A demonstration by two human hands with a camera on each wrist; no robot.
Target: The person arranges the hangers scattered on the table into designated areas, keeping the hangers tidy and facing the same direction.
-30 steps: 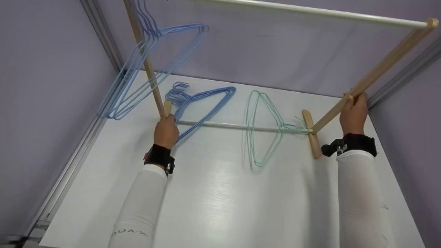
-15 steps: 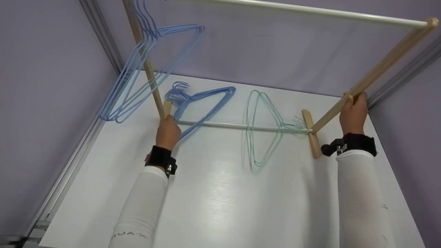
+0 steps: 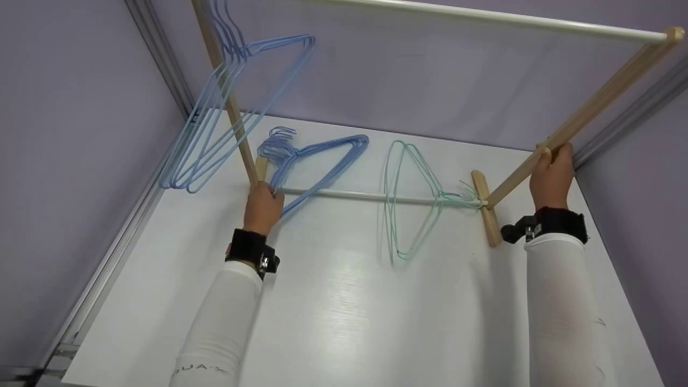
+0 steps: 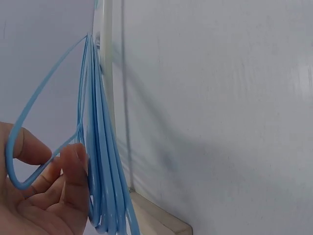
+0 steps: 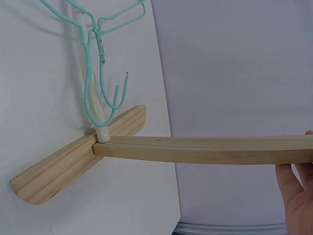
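Looks about partway to me. A batch of pale blue wire hangers [image 3: 235, 54] is already up, dangling beside the straight wooden left post [image 3: 248, 162], though their hooks run out of the head view so I can't tell what they're caught on. The long white top bar [image 3: 500, 20] shows nothing on it along the stretch we get to see. Down low there's a bundle of blue wire hangers [image 4: 103, 161] at the left end of the thin white lower rail [image 3: 355, 195], and a few mint green wire hangers [image 3: 442, 196] lie across the same rail near its right end. Can't say whether either lot is properly hooked on. I'd count those two as the stuff that's left.

As for hands: the left hand [image 3: 263, 208] is down by the foot of that post, its grip pinching the wire at one corner of a hanger from the blue bundle, with a fingertip right against the rest. The right hand [image 3: 552, 180] has its grip wrapped around the sloping wooden right post [image 3: 602, 102], probably to steady it. Both arms reach forward over the white desk [image 3: 376, 322], left one angled inward, right one nearly straight ahead.
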